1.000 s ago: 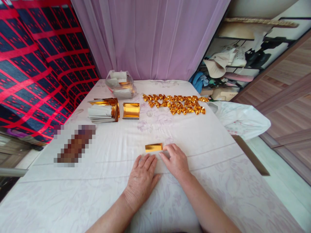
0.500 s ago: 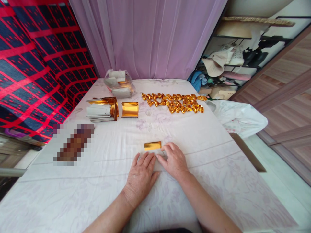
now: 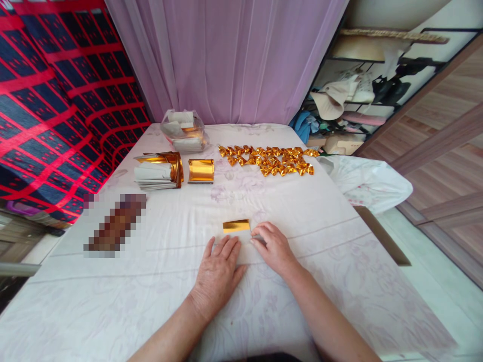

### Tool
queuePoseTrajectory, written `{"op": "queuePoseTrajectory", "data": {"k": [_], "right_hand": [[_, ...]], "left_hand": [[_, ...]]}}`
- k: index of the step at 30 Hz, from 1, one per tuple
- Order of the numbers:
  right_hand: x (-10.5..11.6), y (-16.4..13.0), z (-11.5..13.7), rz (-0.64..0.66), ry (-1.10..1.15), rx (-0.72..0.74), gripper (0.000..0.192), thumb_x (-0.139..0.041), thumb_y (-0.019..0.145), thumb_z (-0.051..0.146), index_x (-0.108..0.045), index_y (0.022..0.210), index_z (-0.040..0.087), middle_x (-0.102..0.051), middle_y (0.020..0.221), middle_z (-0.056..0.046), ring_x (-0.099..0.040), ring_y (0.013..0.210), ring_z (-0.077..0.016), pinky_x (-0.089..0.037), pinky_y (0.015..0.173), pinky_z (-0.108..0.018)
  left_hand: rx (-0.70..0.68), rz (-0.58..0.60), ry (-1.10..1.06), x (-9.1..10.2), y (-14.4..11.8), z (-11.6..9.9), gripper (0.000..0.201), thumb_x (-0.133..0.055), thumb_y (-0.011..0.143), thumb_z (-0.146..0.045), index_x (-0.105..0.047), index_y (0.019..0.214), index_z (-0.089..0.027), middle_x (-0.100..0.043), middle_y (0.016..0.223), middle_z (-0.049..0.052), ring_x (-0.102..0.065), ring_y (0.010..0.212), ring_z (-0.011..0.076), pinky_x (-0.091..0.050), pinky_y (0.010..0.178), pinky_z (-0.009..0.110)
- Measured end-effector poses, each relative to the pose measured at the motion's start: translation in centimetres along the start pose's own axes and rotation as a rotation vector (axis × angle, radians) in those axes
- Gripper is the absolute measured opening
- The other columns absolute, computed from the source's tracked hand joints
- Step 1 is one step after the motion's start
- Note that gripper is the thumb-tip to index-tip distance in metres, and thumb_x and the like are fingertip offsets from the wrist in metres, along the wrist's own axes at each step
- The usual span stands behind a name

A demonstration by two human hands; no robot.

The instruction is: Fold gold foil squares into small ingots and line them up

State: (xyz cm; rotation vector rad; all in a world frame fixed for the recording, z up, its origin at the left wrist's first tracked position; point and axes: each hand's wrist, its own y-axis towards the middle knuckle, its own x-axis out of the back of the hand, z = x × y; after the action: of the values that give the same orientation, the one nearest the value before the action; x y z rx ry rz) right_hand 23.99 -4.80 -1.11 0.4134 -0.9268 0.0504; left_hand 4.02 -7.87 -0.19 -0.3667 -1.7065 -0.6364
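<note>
A sheet of gold foil paper (image 3: 236, 225) lies on the table in front of me, its shiny gold strip on the far side. The paler part nearer me blends with the cloth and is partly covered by my fingers. My left hand (image 3: 221, 264) rests flat with its fingers stretched out, the tips at the paper's near part. At the paper's right edge, my right hand (image 3: 274, 246) has its thumb and forefinger drawn together in a pinch on the edge.
Many folded gold foil pieces (image 3: 269, 158) lie in rows at the back right. A stack of foil paper (image 3: 154, 173), a smaller gold pile (image 3: 201, 171) and a clear bag (image 3: 183, 131) of paper sit at the back left. A blurred-out object (image 3: 115, 221) lies left.
My right thumb has slid right, away from the left fingertips, to the paper's right edge. The left hand and the paper have stayed nearly still. The view has shifted slightly.
</note>
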Motion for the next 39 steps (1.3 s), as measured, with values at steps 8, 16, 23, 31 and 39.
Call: {"op": "queuePoseTrajectory", "data": {"k": [8, 16, 23, 31, 39], "right_hand": [[0.4, 0.3, 0.2, 0.027, -0.018, 0.009, 0.011, -0.057, 0.082, 0.012, -0.060, 0.082, 0.022, -0.061, 0.088, -0.003, -0.058, 0.088, -0.0180, -0.047, 0.081, -0.031], [-0.3, 0.0, 0.7, -0.016, -0.111, -0.011, 0.003, -0.060, 0.085, 0.023, -0.059, 0.082, 0.021, -0.059, 0.087, -0.004, -0.057, 0.087, -0.0201, -0.046, 0.081, -0.033], [-0.7, 0.1, 0.6, -0.036, -0.139, -0.023, 0.008, -0.061, 0.085, 0.025, -0.059, 0.078, 0.022, -0.059, 0.085, -0.004, -0.057, 0.084, -0.0196, -0.045, 0.078, -0.032], [-0.7, 0.1, 0.7, -0.038, -0.155, -0.015, 0.007, -0.062, 0.084, 0.024, -0.060, 0.078, 0.022, -0.060, 0.085, -0.004, -0.057, 0.084, -0.0193, -0.044, 0.078, -0.031], [-0.8, 0.1, 0.5, -0.060, -0.154, -0.010, 0.007, -0.064, 0.083, 0.024, -0.060, 0.077, 0.022, -0.060, 0.085, -0.003, -0.057, 0.083, -0.0189, -0.044, 0.077, -0.031]], "left_hand": [[0.002, -0.022, 0.010, 0.0, 0.2, -0.1, 0.041, -0.047, 0.095, -0.045, -0.056, 0.128, -0.022, -0.060, 0.132, 0.006, -0.052, 0.123, 0.0268, -0.033, 0.109, 0.053], [0.031, 0.001, -0.008, 0.3, 0.5, -0.4, 0.042, -0.049, 0.093, -0.044, -0.054, 0.131, -0.026, -0.059, 0.130, 0.005, -0.051, 0.121, 0.0265, -0.031, 0.109, 0.053], [0.000, -0.003, -0.010, 0.3, 0.4, 0.1, 0.041, -0.048, 0.094, -0.044, -0.054, 0.130, -0.025, -0.060, 0.131, 0.006, -0.051, 0.123, 0.0256, -0.029, 0.111, 0.054], [-0.064, -0.015, -0.001, -0.1, -0.2, 1.4, 0.041, -0.044, 0.096, -0.044, -0.056, 0.130, -0.024, -0.060, 0.134, 0.006, -0.051, 0.127, 0.0242, -0.020, 0.115, 0.054], [-0.070, 0.006, -0.018, 0.4, -0.8, 2.5, 0.042, -0.045, 0.096, -0.047, -0.057, 0.129, -0.023, -0.059, 0.136, 0.005, -0.047, 0.132, 0.0260, -0.012, 0.117, 0.056]]}}
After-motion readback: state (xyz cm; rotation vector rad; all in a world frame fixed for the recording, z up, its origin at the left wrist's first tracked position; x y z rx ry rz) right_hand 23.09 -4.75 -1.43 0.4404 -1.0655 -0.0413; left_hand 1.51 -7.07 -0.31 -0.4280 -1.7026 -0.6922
